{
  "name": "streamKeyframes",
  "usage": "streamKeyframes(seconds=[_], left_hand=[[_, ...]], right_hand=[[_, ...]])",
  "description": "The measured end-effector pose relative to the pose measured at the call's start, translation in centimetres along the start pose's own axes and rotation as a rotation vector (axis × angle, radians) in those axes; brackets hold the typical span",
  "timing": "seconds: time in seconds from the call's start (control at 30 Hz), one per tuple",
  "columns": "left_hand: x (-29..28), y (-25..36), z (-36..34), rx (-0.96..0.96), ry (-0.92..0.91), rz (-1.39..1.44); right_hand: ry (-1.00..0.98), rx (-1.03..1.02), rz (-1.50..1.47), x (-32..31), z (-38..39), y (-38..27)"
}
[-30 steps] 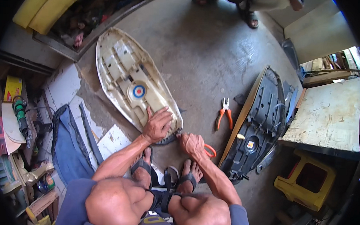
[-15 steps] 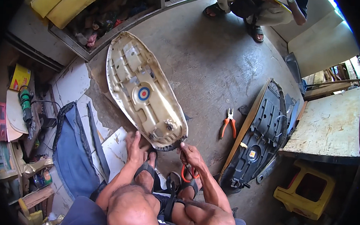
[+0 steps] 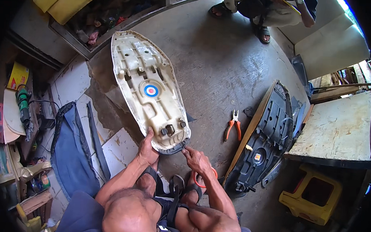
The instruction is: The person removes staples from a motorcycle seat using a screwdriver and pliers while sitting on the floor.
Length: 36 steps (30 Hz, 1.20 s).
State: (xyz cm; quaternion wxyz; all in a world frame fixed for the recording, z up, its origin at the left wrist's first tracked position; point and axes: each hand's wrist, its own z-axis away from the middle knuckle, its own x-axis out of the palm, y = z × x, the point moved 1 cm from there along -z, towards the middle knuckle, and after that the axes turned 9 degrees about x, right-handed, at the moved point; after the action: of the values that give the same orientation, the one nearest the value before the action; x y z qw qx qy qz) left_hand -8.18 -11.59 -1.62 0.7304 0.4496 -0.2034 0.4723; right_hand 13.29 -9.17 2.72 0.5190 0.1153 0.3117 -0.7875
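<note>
A long cream plastic seat base (image 3: 136,88), with a round blue, white and red sticker, lies tilted lengthwise before me, underside up. My left hand (image 3: 148,151) grips its lower left edge, thumb on top. My right hand (image 3: 196,162) is closed round a red-handled tool (image 3: 210,181), probably scissors, its tip hidden at a black strip (image 3: 167,148) along the base's lower end. Orange-handled pliers (image 3: 234,127) lie on the floor. A black seat base (image 3: 269,124) rests at the right.
Blue-grey fabric (image 3: 72,152) lies at left beside a green power tool (image 3: 23,107) among clutter. A battered board top (image 3: 327,127) and yellow plastic shell (image 3: 307,194) are at right. Another person's sandalled foot (image 3: 263,32) is at the top, near leaning panels (image 3: 323,47).
My left hand has moved from atop the base to grip its edge. The base has turned more upright in view. The red tool handles at my right hand have shifted.
</note>
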Motion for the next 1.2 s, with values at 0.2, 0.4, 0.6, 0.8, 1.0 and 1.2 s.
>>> streamKeyframes(seconds=[0.2, 0.4, 0.6, 0.8, 1.0, 1.2], left_hand=[[-0.8, 0.5, 1.2, -0.010, 0.031, -0.069], [1.0, 0.9, 0.9, -0.055, 0.005, 0.064], [0.5, 1.4, 1.1, -0.010, 0.042, 0.029], [1.5, 1.6, 1.5, -0.049, 0.017, 0.052], [2.2, 2.5, 1.1, -0.018, -0.010, 0.073], [0.3, 0.7, -0.2, -0.042, -0.016, 0.061]], right_hand=[[0.024, -0.201, 0.096, 1.4, -2.0, 0.6], [-0.290, -0.046, -1.052, 5.4, -1.0, 2.7], [-0.030, 0.011, 0.121, -1.7, 1.3, -1.6], [-0.168, -0.069, -0.079, -0.9, -1.0, -0.1], [-0.240, -0.111, -0.637, 2.5, -1.1, 1.8], [-0.073, -0.065, 0.210, -4.5, 1.7, -2.3]])
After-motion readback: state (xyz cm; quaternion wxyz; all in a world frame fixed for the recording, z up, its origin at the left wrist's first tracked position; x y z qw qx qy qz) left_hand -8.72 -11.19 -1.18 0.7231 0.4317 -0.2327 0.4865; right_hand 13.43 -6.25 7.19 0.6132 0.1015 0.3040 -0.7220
